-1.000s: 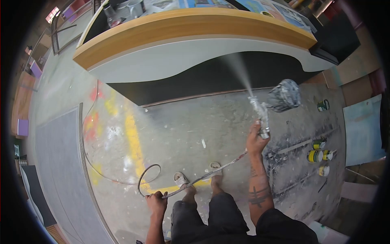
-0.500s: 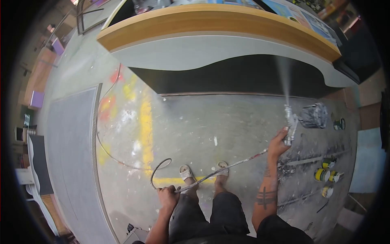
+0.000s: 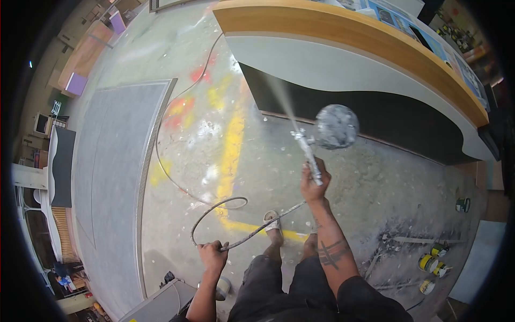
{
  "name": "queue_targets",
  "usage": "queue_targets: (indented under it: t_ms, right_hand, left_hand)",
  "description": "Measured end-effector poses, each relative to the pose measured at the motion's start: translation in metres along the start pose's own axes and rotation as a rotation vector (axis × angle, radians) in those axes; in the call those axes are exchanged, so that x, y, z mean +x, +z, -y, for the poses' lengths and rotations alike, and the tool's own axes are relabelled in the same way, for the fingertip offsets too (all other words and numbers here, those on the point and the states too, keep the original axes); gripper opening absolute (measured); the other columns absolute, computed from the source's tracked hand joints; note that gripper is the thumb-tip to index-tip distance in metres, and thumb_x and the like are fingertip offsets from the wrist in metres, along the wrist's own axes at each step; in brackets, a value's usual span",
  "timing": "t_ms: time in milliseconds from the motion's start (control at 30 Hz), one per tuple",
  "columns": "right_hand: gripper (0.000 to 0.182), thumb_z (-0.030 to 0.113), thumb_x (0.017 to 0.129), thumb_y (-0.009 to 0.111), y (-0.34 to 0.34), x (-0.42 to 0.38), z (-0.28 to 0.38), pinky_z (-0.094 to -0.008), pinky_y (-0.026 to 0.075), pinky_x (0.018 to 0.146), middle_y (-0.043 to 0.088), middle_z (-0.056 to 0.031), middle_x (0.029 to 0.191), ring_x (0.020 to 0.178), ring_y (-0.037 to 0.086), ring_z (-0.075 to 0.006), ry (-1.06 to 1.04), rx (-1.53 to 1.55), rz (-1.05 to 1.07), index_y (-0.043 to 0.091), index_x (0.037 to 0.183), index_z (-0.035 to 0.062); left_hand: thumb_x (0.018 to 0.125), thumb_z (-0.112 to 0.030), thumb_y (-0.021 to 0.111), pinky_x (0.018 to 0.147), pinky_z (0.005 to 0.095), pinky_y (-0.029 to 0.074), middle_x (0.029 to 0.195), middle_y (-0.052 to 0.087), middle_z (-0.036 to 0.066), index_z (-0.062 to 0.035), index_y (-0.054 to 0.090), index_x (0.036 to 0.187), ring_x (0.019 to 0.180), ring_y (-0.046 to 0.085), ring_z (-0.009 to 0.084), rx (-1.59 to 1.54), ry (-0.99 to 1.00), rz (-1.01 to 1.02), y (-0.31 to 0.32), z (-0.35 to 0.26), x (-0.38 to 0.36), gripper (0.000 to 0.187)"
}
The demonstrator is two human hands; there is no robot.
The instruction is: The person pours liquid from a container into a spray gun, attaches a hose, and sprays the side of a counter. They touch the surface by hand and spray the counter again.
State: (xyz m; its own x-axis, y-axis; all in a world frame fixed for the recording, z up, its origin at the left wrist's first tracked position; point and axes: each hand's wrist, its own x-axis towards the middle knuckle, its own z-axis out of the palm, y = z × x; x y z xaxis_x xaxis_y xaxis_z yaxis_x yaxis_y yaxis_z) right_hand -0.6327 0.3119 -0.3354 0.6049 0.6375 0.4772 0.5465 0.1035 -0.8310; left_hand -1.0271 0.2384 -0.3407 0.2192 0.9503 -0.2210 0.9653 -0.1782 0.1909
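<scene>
While the right hand holds a spray gun over the concrete floor, its grip wrapped firmly round the handle, a pale fan of spray widens from the nozzle toward the left end of the table's front. A paint-streaked cup (round from this angle) sits just to the right of the gun. Lower down, the left hand has its grip closed round an air hose, which loops beside it and runs up to the right wrist, where its end is hidden. Below the table's wood-coloured edge, a light grey panel meets a wavy-topped black panel. Printed sheets lie toward the table's right corner. Grey board covers the floor's left side; paint cans stand near its right edge.
</scene>
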Motion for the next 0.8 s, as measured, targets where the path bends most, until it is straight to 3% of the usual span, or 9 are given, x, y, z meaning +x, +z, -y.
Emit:
queue_targets:
  t_ms: [167, 233, 300, 400, 567, 633, 733, 800]
  right_hand:
    - [0.02, 0.013, 0.09, 0.072, 0.036, 0.008, 0.007, -0.036, 0.057, 0.06, 0.072, -0.0107, 0.083, 0.071, 0.074, -0.0269, -0.042, 0.173, 0.179, 0.063, 0.106, 0.0038]
    - [0.02, 0.015, 0.092, 0.071, 0.037, 0.01, 0.005, -0.0321, 0.053, 0.057, 0.067, -0.0087, 0.078, 0.063, 0.069, -0.0216, -0.044, 0.194, 0.213, 0.063, 0.104, 0.0017]
    - [0.02, 0.015, 0.092, 0.071, 0.024, 0.011, -0.008, -0.0319, 0.053, 0.056, 0.067, -0.0089, 0.077, 0.062, 0.069, -0.0222, -0.055, 0.16, 0.19, 0.062, 0.104, 0.0013]
    - [0.02, 0.012, 0.09, 0.07, -0.022, 0.012, -0.027, -0.0353, 0.057, 0.06, 0.072, -0.0106, 0.084, 0.07, 0.074, -0.0268, -0.018, 0.071, 0.049, 0.062, 0.105, 0.0016]
    - [0.019, 0.019, 0.097, 0.065, -0.121, 0.009, -0.078, -0.034, 0.052, 0.061, 0.068, -0.009, 0.082, 0.064, 0.066, -0.0223, 0.096, -0.187, -0.22, 0.064, 0.099, 0.0007]
    - [0.02, 0.019, 0.098, 0.064, -0.159, 0.002, -0.094, -0.0345, 0.051, 0.061, 0.067, -0.0096, 0.079, 0.064, 0.064, -0.0204, 0.25, -0.255, -0.334, 0.064, 0.096, -0.0006]
    - [0.022, 0.018, 0.1, 0.063, -0.189, 0.001, -0.118, -0.0346, 0.049, 0.058, 0.066, -0.0092, 0.074, 0.066, 0.064, -0.0179, 0.302, -0.236, -0.494, 0.064, 0.091, -0.0023]
    - [0.029, 0.019, 0.103, 0.06, -0.196, 0.01, -0.11, -0.0282, 0.043, 0.054, 0.064, -0.0011, 0.071, 0.061, 0.056, -0.0116, 0.349, -0.197, -0.765, 0.066, 0.087, -0.0041]
  left_hand:
    - [0.081, -0.033, 0.078, 0.078, 0.042, 0.039, 0.058, 0.061, 0.013, -0.0072, 0.061, 0.06, 0.063, 0.059, 0.0329, 0.003, -0.046, 0.026, 0.003, -0.002, -0.004, 0.037]
    - [0.082, -0.033, 0.077, 0.078, 0.0421, 0.039, 0.057, 0.059, 0.013, -0.0068, 0.06, 0.059, 0.062, 0.058, 0.0331, -0.014, -0.093, 0.011, 0.005, -0.01, -0.012, 0.038]
    - [0.082, -0.032, 0.077, 0.078, 0.0422, 0.039, 0.056, 0.059, 0.013, -0.0066, 0.059, 0.059, 0.062, 0.057, 0.0333, -0.012, -0.065, 0.031, 0.007, -0.023, -0.011, 0.038]
    - [0.081, -0.032, 0.078, 0.077, 0.0421, 0.039, 0.056, 0.059, 0.012, -0.0062, 0.06, 0.059, 0.06, 0.056, 0.0335, -0.009, -0.011, 0.056, 0.012, -0.048, -0.004, 0.039]
    - [0.081, -0.032, 0.079, 0.076, 0.0422, 0.039, 0.056, 0.06, 0.012, -0.0058, 0.059, 0.059, 0.058, 0.055, 0.0342, -0.019, 0.08, 0.052, 0.02, -0.092, 0.005, 0.04]
    - [0.084, -0.034, 0.075, 0.078, 0.0425, 0.04, 0.058, 0.06, 0.014, -0.0063, 0.06, 0.06, 0.064, 0.06, 0.0335, -0.003, 0.098, 0.138, 0.016, -0.111, 0.01, 0.04]
    - [0.085, -0.034, 0.074, 0.078, 0.0424, 0.04, 0.059, 0.061, 0.014, -0.0063, 0.061, 0.062, 0.065, 0.06, 0.0335, -0.003, 0.083, 0.141, 0.018, -0.127, 0.002, 0.039]
    - [0.085, -0.034, 0.074, 0.078, 0.0426, 0.04, 0.059, 0.061, 0.014, -0.0064, 0.061, 0.062, 0.065, 0.061, 0.0335, -0.012, 0.075, 0.14, 0.022, -0.129, -0.004, 0.038]
